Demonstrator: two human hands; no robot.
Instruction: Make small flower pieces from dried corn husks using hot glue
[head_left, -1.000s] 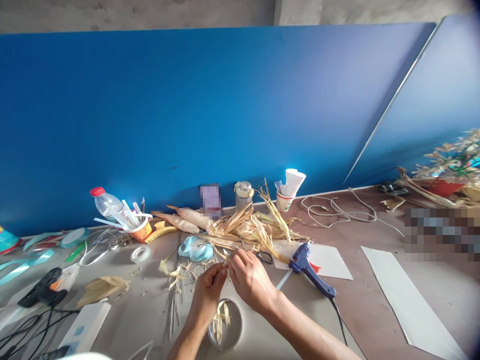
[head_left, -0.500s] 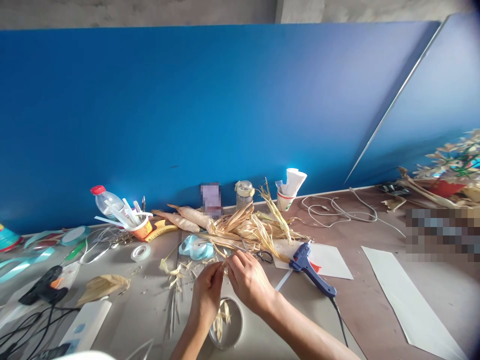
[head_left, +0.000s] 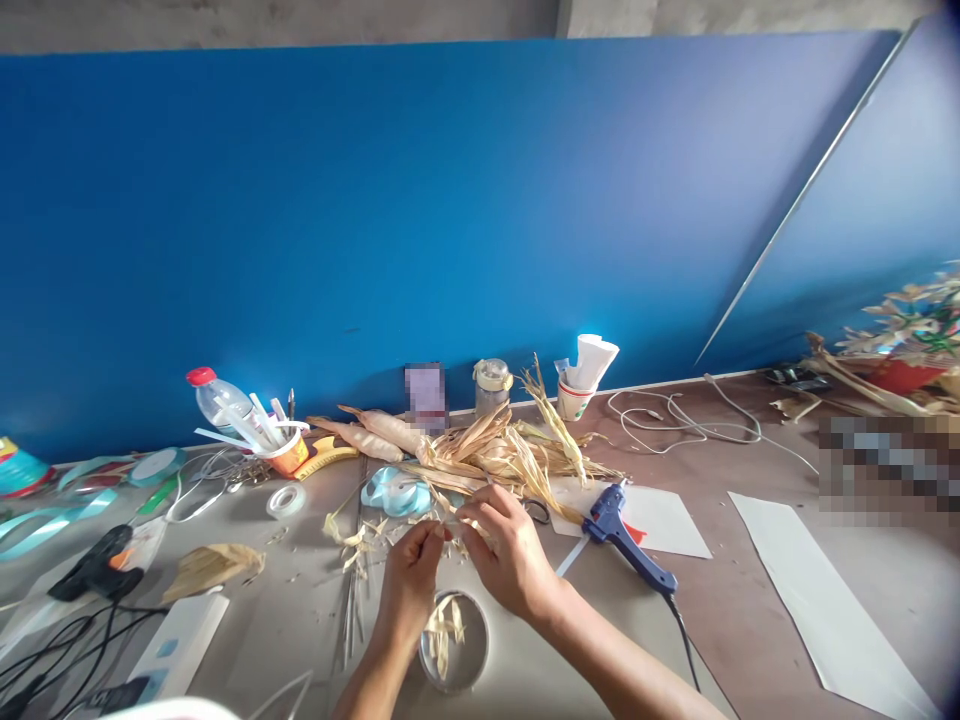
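Observation:
My left hand [head_left: 411,580] and my right hand [head_left: 504,548] meet above the table, both pinching a thin strip of dried corn husk [head_left: 448,522] between their fingertips. Just below them stands a small round metal tin [head_left: 453,640] holding several husk scraps. Behind the hands lies a pile of dried corn husks [head_left: 495,455] with scissors [head_left: 537,511] partly under it. A light blue ribbon roll [head_left: 395,492] lies to the left of the pile.
A blue glue gun [head_left: 626,532] lies on white paper right of my hands. At left are a black glue gun [head_left: 96,562], tape roll [head_left: 286,500], orange cup of sticks [head_left: 281,448] and water bottle [head_left: 217,398]. A paper cup [head_left: 574,397], jar [head_left: 492,383] and white cable [head_left: 679,420] stand near the blue wall.
Both hands have shifted slightly, still pinched together on the husk strip. The view has tilted a little; nothing else moved.

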